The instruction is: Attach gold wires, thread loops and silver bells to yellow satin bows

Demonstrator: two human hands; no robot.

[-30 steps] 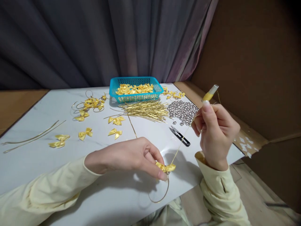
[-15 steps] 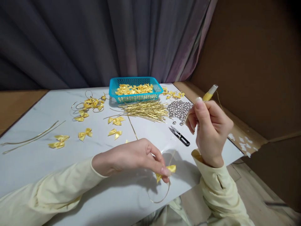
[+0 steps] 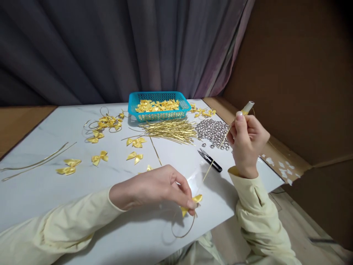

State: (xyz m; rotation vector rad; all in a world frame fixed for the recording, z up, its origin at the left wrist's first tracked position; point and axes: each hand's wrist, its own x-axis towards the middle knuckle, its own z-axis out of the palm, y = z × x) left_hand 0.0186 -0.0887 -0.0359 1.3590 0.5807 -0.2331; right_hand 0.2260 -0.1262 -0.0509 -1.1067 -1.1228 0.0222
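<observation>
My left hand [image 3: 165, 187] is closed, pinching a yellow satin bow [image 3: 197, 198] low over the front of the table. A thin gold cord loop [image 3: 180, 236] hangs below the bow. Raised at the right, my right hand [image 3: 246, 143] is closed around a small thread spool [image 3: 248, 107], whose white end sticks out above the thumb. A straight yellow thread [image 3: 208, 171] runs from this hand down toward the bow, passing in front of black-handled thread snips [image 3: 211, 161] lying on the table. My fingers hide the bow's middle.
A blue basket [image 3: 160, 117] of yellow bows stands at the back. Before it lie a heap of gold cords [image 3: 171, 130] and silver beads [image 3: 212, 132]. Several loose bows [image 3: 99, 158] and a pile of looped bows [image 3: 108, 121] are on the left. White scraps [image 3: 282, 167] lie right of the table.
My right hand has moved slightly farther from me, and the thread now shows as a straight line between the hands. My left hand still pinches the bow, shifted slightly left.
</observation>
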